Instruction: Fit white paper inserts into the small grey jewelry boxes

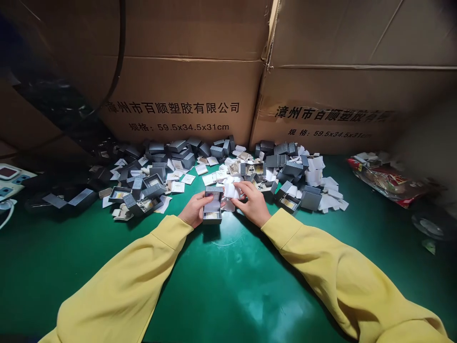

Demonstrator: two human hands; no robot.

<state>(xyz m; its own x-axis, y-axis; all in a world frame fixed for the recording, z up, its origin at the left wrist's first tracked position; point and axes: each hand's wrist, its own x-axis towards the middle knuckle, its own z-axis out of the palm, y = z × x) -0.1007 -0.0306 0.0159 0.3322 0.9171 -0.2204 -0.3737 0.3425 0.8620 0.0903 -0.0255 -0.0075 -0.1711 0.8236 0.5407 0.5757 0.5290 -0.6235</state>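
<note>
My left hand (195, 208) grips a small dark grey hinged box (212, 216) whose lid stands up, showing a pale lining inside. Just to its right, the fingers of my right hand (253, 202) are closed on a white paper piece (232, 190), folded or crumpled. Behind both hands lies a heap of white paper inserts (214, 177). More dark boxes, some with lids raised, are piled on the left (153, 183) and on the right (293, 167).
Large cardboard cartons (178, 81) with printed text stand upright behind the piles on the green table (228, 286). A red plastic bag (385, 178) and a tape roll (432, 226) lie at the right. A power strip (12, 178) sits far left.
</note>
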